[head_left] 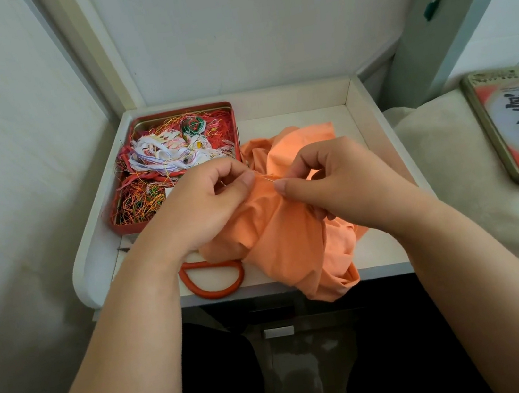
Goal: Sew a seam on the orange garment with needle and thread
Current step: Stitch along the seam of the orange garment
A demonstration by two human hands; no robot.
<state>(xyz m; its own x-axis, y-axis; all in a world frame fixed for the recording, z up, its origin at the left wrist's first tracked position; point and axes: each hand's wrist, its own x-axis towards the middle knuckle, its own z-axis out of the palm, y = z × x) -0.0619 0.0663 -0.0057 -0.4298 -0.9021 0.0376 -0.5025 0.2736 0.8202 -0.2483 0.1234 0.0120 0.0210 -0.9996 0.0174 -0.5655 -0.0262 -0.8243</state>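
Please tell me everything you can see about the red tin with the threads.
The red tin is a shallow rectangular metal box, open, without a lid. It lies flat at the back left of the white tray. A tangle of loose threads fills it: white, orange, red, green, yellow. The left hand covers its near right corner; the orange garment lies beside it.

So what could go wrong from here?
1. The needle sits between the left hand and right hand fingertips, so a prick seems possible.
2. The garment droops over the tray front edge and could slide off.
3. Loose threads spilling from the tin lie beside the left hand and might snag.
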